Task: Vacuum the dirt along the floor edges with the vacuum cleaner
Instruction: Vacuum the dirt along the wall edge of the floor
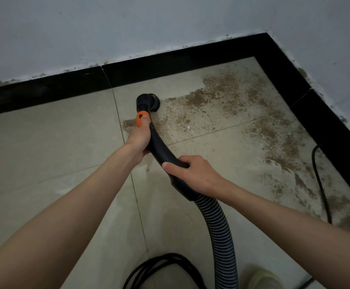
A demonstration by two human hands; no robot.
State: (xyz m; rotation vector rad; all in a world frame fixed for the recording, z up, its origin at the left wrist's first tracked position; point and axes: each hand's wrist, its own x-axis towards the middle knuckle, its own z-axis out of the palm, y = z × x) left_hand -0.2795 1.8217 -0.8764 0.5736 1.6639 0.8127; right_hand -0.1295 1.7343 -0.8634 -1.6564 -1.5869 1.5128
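Note:
A black curved vacuum wand with an orange slider ends in a round brush nozzle pressed on the beige tiled floor. My left hand grips the wand just behind the orange part. My right hand grips its lower end, where the ribbed grey hose begins. Brown dirt spreads from the nozzle's right side toward the corner and down along the right-hand edge. The floor left of the nozzle looks clean.
A black skirting runs along the back wall and meets the right-hand skirting at a corner. A black cable lies by the right edge. More coiled cable and a light shoe are at the bottom.

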